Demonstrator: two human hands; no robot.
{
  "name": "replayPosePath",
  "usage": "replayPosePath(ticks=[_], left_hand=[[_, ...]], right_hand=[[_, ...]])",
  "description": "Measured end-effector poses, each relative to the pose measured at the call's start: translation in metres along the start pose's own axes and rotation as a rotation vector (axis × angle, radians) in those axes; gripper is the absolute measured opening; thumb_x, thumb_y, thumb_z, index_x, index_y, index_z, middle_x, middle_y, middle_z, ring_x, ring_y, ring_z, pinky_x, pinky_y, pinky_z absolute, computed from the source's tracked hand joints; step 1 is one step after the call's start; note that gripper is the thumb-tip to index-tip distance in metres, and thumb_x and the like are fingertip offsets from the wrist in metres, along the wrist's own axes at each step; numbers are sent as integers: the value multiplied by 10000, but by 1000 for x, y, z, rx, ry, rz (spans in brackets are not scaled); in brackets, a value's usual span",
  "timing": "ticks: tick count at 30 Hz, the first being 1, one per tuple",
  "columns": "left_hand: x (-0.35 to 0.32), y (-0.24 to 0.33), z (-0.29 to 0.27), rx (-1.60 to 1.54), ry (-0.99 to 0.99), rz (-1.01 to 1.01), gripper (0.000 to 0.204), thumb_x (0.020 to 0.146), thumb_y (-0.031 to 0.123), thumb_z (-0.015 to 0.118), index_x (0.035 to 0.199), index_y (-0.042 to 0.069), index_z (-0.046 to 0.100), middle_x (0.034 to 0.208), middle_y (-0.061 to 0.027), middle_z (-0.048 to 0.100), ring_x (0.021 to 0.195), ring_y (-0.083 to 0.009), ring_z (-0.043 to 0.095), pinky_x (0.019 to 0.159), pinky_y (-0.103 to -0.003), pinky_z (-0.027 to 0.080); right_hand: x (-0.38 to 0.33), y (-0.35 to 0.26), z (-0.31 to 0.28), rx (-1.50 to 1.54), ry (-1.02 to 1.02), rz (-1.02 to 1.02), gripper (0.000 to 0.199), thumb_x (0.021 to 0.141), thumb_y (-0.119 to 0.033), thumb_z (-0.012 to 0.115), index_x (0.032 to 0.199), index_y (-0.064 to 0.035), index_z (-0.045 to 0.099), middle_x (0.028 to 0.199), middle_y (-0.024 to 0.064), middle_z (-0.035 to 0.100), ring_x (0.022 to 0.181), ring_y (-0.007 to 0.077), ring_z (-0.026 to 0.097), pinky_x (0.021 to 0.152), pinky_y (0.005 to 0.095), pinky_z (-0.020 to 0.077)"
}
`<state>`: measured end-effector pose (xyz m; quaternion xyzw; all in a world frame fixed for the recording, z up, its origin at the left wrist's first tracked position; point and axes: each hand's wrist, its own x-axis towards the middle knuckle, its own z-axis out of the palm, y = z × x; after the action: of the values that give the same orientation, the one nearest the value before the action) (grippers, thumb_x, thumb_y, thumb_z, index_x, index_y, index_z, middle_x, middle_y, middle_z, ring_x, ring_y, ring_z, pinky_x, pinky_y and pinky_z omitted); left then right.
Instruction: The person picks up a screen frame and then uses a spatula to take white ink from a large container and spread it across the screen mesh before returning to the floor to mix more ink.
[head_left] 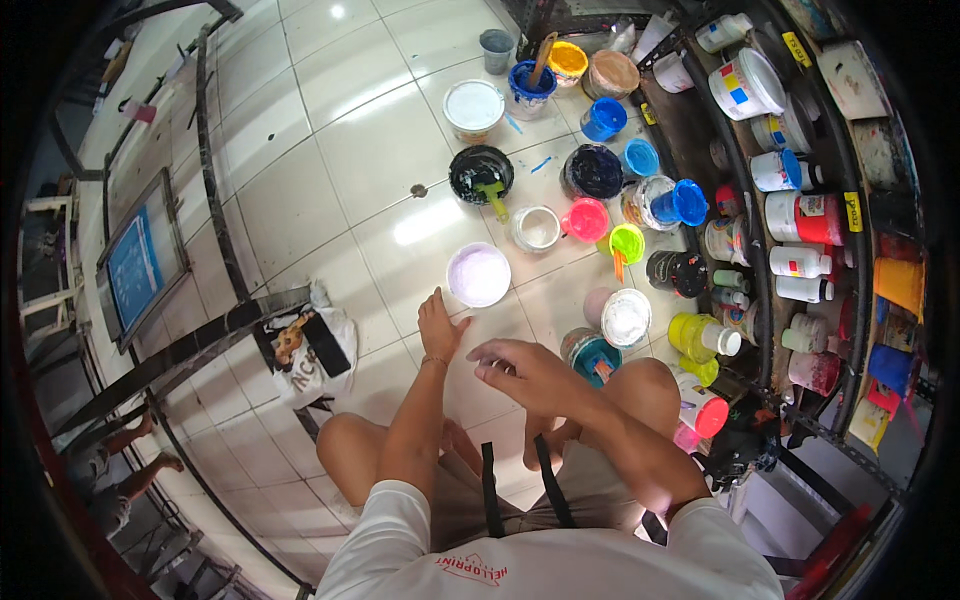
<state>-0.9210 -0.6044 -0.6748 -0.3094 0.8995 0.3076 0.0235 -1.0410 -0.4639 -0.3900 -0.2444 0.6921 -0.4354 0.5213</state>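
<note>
A round white tub [478, 276] with pale lilac paint stands on the tiled floor in front of me. My left hand [440, 328] is just below its near-left rim, empty, with the fingers apart. Closer to me, my right hand [518, 374] hangs in the air over the floor, fingers loosely bent and apart, and nothing shows in it. Beyond the lilac tub sits a black-stained tub [481, 165] with a green-handled tool [495, 203] leaning in it. A small white jar [536, 229] and a pink cup [584, 219] stand to its right.
Several paint tubs crowd the right, including a white-lidded tub [626, 317], a teal tub [590, 355] and a lime cup [627, 243]. Shelves of bottles [800, 262] rise beyond them. At left are a framed screen [145, 262], a dark metal bar [190, 327] and a cloth bag [316, 355].
</note>
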Motion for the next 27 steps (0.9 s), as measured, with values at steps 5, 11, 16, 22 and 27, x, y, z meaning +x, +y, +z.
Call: replayPosePath(ticks=[5, 11, 16, 22, 27], left_hand=[[20, 9, 31, -120, 95, 84, 955, 606, 292, 889, 1354, -47, 402, 1293, -196, 508, 1216, -414, 437, 1080, -475, 343], [28, 8, 52, -251, 125, 92, 858, 618, 307, 870, 1308, -23, 481, 1279, -213, 516, 1257, -450, 397, 1152, -494, 260], [32, 6, 68, -456, 180, 119, 830, 643, 342, 843, 1301, -30, 499, 1293, -232, 506, 1290, -460, 357, 1165, -519, 207], [38, -1, 87, -547, 259, 55, 932, 626, 368, 855, 1346, -62, 449, 1399, -282, 412, 1365, -453, 276, 1178, -489, 180], [37, 5, 94, -576, 306, 4, 985, 616, 376, 863, 1372, -64, 410, 1415, -289, 389, 1363, -450, 281, 1160, -485, 204]], right_hand=[[-1, 14, 7, -249, 62, -136, 290, 933, -243, 604, 1126, -27, 616, 978, 171, 650, 883, 292, 659, 812, 390, 517], [-1, 21, 4, -271, 97, -248, 338, 922, -246, 600, 1131, 20, 591, 999, 193, 654, 907, 344, 653, 795, 421, 515], [-3, 22, 9, -283, 85, -235, 333, 931, -271, 605, 1142, -13, 616, 974, 177, 653, 888, 327, 654, 795, 399, 516], [-11, 28, 10, -343, 70, -171, 328, 936, -285, 601, 1127, -19, 621, 967, 172, 658, 895, 334, 654, 791, 404, 516], [-14, 33, 17, -370, 78, -150, 333, 934, -298, 604, 1125, -25, 622, 973, 164, 663, 887, 328, 660, 786, 403, 521]])
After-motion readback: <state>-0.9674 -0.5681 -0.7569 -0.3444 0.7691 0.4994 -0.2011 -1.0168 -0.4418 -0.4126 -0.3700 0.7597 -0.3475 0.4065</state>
